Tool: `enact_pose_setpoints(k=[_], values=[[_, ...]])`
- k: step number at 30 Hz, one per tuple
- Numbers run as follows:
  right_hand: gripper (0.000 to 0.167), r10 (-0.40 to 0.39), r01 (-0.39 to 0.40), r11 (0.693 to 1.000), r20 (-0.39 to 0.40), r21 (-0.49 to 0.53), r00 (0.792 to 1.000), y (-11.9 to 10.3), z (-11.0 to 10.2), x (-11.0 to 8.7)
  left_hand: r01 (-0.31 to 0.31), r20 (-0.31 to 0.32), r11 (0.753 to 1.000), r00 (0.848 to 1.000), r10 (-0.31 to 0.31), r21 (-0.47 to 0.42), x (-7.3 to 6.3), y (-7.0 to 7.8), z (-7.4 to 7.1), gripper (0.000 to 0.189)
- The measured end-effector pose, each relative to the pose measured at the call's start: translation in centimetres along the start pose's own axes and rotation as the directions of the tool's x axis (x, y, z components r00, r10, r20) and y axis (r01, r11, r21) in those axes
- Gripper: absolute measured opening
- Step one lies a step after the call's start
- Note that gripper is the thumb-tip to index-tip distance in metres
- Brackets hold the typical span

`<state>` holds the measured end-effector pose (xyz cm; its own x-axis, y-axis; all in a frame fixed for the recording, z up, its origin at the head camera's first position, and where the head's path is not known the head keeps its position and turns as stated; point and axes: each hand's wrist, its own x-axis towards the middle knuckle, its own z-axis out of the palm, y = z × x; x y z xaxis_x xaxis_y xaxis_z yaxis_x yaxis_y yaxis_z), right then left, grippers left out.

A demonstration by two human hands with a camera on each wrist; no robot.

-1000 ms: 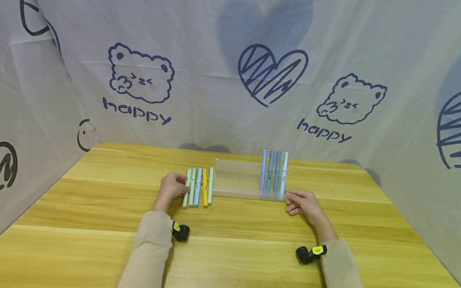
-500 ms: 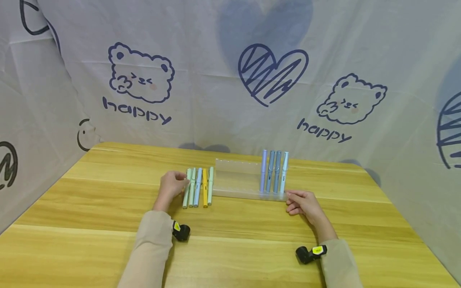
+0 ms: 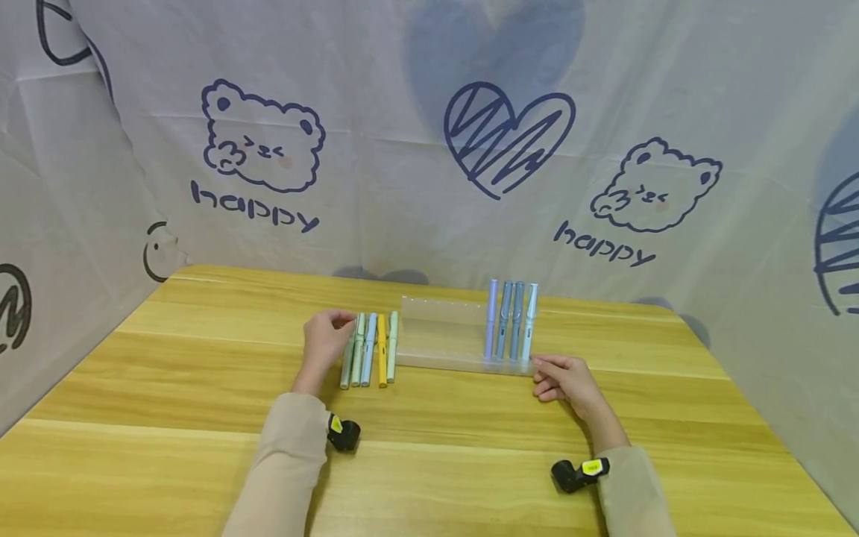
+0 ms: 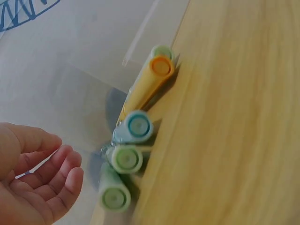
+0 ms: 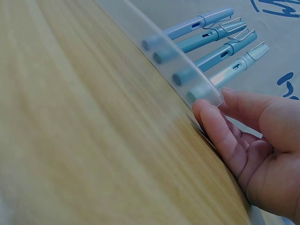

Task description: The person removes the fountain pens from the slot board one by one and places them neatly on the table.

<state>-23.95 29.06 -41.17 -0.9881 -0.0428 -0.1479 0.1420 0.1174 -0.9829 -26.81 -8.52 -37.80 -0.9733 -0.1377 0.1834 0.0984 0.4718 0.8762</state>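
My left hand (image 3: 325,341) is at the cap end of the leftmost green pen (image 3: 346,367). In the left wrist view its fingers are loosely bent, with a gap between them and the pens. Beside that pen lie another green pen (image 3: 359,358), a light blue pen (image 3: 368,354), a yellow pen (image 3: 382,354) and a pale green pen (image 3: 392,350). My right hand (image 3: 567,382) pinches the right front corner of a clear plastic pen stand (image 5: 164,49) between thumb and finger. A lilac pen (image 3: 491,321), two blue-grey pens (image 3: 516,321) and a pale blue pen (image 3: 529,324) lean in its right part.
The wooden table (image 3: 429,462) carries all of this. Behind it hangs a white cloth (image 3: 376,89) with bear, heart and "happy" prints. A small black camera (image 3: 344,434) sits at the left sleeve, and another camera (image 3: 570,475) at the right.
My left hand has moved up along the leftmost green pen, away from its middle, to the cap end. The right hand and the stand keep their places.
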Motion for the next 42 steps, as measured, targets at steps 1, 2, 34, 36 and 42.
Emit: enact_pose_setpoints(k=[1,2,34,36,42], values=[[0.041,0.001,-0.001,1.0,-0.003,0.002,1.0,0.0,0.0,0.0,-0.003,0.0,1.0,1.0,0.003,-0.003,0.0,0.1,0.2,0.02],[0.041,-0.001,0.001,1.0,0.001,0.001,1.0,0.0,0.0,0.0,-0.01,0.001,1.0,1.0,0.01,-0.003,0.0,0.2,0.3,0.019],[0.042,-0.013,0.013,1.0,0.01,-0.004,1.0,-0.1,0.0,-0.1,-0.112,0.08,0.992,0.99,0.116,-0.052,-0.1,3.6,4.8,0.016],[0.042,-0.013,0.013,1.0,0.01,-0.002,1.0,0.0,0.0,-0.1,-0.116,0.087,0.991,0.989,0.121,-0.06,-0.1,3.8,5.2,0.017],[0.042,-0.011,0.011,1.0,0.013,0.002,1.0,0.1,0.0,-0.1,-0.139,0.109,0.988,0.983,0.146,-0.074,-0.2,4.5,6.4,0.016]])
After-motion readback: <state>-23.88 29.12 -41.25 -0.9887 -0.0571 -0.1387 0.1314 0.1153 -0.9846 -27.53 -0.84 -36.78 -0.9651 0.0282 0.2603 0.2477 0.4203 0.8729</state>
